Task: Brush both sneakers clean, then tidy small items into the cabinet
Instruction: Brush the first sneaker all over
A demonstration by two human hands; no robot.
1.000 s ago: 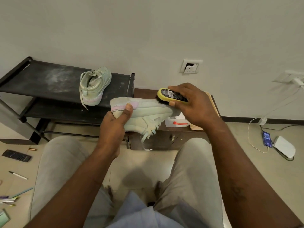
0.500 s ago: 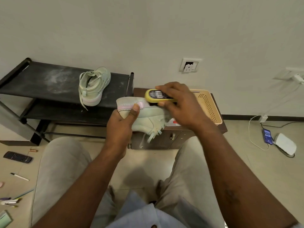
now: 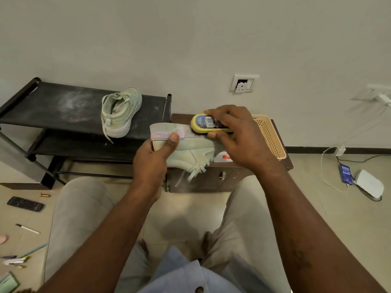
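Now, head view, the only one. Left hand (image 3: pixel 151 163) grips the heel end of a pale green sneaker (image 3: pixel 190 151), thumb pressed on the pink heel strip; its fingers are hidden behind the shoe. The shoe is held in the air on its side, laces hanging down, above the knees and in front of the low brown cabinet (image 3: pixel 211 178). Right hand (image 3: pixel 237 140) is closed round a yellow-backed brush (image 3: pixel 208 124), fingers over the top and thumb on the near edge. The brush sits against the shoe's upper edge.

Second sneaker (image 3: pixel 119 113) stands on the top shelf of the black shoe rack (image 3: pixel 53 106), apart from both hands. A tan perforated basket (image 3: pixel 270 136) sits on the cabinet behind the right hand. A remote (image 3: pixel 25 204) and a pen (image 3: pixel 27 229) lie on the floor at left.

Judgement: one sneaker is being brushed, the tidying not begun. To do it well:
- Use short strokes in one direction.
- Hold the heel firmly so the shoe does not twist.
- Turn the shoe to reach every face.
- Mind the loose laces, which could catch in the bristles.
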